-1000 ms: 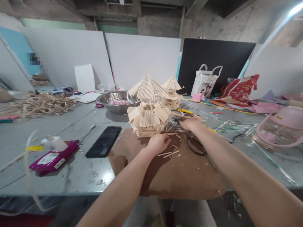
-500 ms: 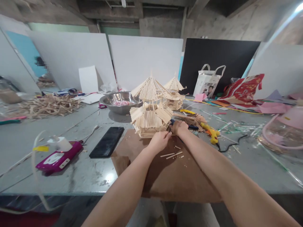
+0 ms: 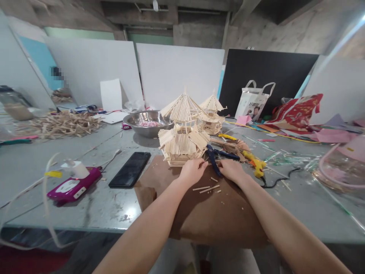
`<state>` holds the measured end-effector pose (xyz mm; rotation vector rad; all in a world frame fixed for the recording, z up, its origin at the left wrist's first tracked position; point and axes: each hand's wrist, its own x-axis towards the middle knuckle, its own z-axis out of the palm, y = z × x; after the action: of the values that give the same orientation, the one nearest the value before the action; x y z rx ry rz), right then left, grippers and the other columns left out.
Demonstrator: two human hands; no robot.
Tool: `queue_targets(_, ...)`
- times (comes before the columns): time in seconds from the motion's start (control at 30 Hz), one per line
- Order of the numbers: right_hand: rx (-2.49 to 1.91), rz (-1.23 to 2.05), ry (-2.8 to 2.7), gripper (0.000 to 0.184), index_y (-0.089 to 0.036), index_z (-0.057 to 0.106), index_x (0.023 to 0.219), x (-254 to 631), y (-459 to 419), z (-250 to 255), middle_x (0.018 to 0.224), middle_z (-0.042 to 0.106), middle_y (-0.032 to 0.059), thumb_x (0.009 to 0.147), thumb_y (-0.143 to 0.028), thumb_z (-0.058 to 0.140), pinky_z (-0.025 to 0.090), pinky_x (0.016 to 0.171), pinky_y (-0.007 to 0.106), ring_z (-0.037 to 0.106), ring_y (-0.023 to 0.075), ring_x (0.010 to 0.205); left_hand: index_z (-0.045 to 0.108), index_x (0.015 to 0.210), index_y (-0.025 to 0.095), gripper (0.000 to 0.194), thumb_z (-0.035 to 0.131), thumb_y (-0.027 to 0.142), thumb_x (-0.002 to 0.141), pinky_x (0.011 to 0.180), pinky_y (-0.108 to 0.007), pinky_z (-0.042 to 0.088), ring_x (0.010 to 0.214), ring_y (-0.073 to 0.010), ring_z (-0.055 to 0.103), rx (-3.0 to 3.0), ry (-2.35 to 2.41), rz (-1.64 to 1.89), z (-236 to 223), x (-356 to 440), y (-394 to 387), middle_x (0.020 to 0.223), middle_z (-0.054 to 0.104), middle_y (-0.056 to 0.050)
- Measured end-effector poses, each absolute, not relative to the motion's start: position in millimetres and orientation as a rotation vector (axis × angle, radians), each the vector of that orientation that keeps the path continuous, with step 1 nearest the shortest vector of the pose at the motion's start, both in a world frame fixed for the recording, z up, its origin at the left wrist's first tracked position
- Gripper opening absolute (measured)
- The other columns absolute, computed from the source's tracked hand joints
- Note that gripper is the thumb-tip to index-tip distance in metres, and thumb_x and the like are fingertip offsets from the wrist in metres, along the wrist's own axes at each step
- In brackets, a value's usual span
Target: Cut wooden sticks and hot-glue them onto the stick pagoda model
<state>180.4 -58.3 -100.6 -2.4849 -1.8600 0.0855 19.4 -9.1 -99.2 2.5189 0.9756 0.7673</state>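
A pavilion model [image 3: 184, 142] of pale wooden sticks, with a pointed upper roof and a wider lower one, stands on the brown board [image 3: 213, 217]. At its front right base my left hand [image 3: 193, 171] is closed in a pinch; what lies between the fingertips is too small to make out. My right hand [image 3: 231, 170] is to the right, its fingers curled at the end of one dark blue handle of the pliers [image 3: 213, 160]. The handles of the pliers are spread apart. Short cut sticks [image 3: 209, 189] lie on the board below the hands.
A second stick pavilion [image 3: 212, 120] and a steel bowl [image 3: 148, 123] stand behind. Right of the hands lies a yellow glue gun [image 3: 256, 165] with a black cord. A phone [image 3: 129, 170] and a purple power strip [image 3: 74, 185] lie left; a stick pile [image 3: 67, 125] is farther back.
My right hand has moved right and toward me, away from the model's corner, and the pliers' blue handle now shows in front of it. My left hand stays at the base.
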Motion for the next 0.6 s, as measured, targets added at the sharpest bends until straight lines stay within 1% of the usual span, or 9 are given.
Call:
queue_targets(0.13,-2.455,0.092,-1.885,0.025,-0.017,0.060,0.081,181.8,-58.6,-105.3,0.091,0.062,0.0134,0.077,-0.025,0.037,0.040,0.064,0.031,0.057,0.0244,0.084,0.060,0.074,0.017,0.030,0.036,0.035,0.079,0.051,-0.023,0.029,0.054,-0.0121,0.048,2.553,1.000,0.750,-102.7,20.0,-11.1,0.062,0.057,-0.002)
queue_targets(0.27,-2.448,0.038,-1.819,0.028,-0.015,0.055,0.086,189.4,-68.1,-101.8,0.087,0.061,0.0157,0.080,-0.027,0.030,0.038,0.061,0.032,0.057,0.0252,0.080,0.060,0.078,0.018,0.028,0.037,0.034,0.079,0.052,-0.022,0.032,0.057,-0.0124,0.050,2.553,0.965,0.794,-103.2,19.7,-15.2,0.065,0.059,-0.002)
queue_targets(0.37,-2.239,0.003,-1.787,0.025,-0.017,0.051,0.086,190.2,-75.5,-98.0,0.081,0.061,0.0103,0.081,-0.029,0.030,0.037,0.062,0.030,0.057,0.0224,0.077,0.059,0.080,0.019,0.024,0.039,0.031,0.079,0.057,-0.022,0.036,0.065,-0.0122,0.053,2.539,0.877,0.896,-102.8,19.5,-18.8,0.074,0.061,-0.002)
queue_targets(0.47,-1.884,0.107,-1.897,0.020,-0.019,0.049,0.082,182.1,-78.3,-97.7,0.080,0.060,0.0049,0.081,-0.029,0.032,0.036,0.064,0.028,0.055,0.0180,0.075,0.057,0.085,0.019,0.021,0.041,0.029,0.078,0.063,-0.021,0.038,0.074,-0.0121,0.054,2.513,0.818,0.989,-103.4,19.5,-20.9,0.083,0.061,-0.003)
queue_targets(0.53,-1.716,0.201,-1.939,0.018,-0.020,0.049,0.081,174.9,-78.1,-99.6,0.078,0.059,0.0029,0.080,-0.029,0.034,0.036,0.064,0.027,0.053,0.0162,0.073,0.057,0.085,0.019,0.021,0.041,0.029,0.078,0.064,-0.021,0.039,0.075,-0.0122,0.054,2.533,0.804,0.984,-104.2,19.6,-21.2,0.083,0.061,-0.003)
queue_targets(0.6,-1.617,0.266,-1.949,0.017,-0.020,0.050,0.081,169.8,-77.3,-102.2,0.078,0.059,0.0021,0.080,-0.028,0.035,0.036,0.065,0.027,0.052,0.0154,0.073,0.059,0.081,0.019,0.022,0.040,0.030,0.079,0.062,-0.021,0.039,0.072,-0.0122,0.053,2.572,0.813,0.935,-104.6,19.4,-20.7,0.078,0.060,-0.003)
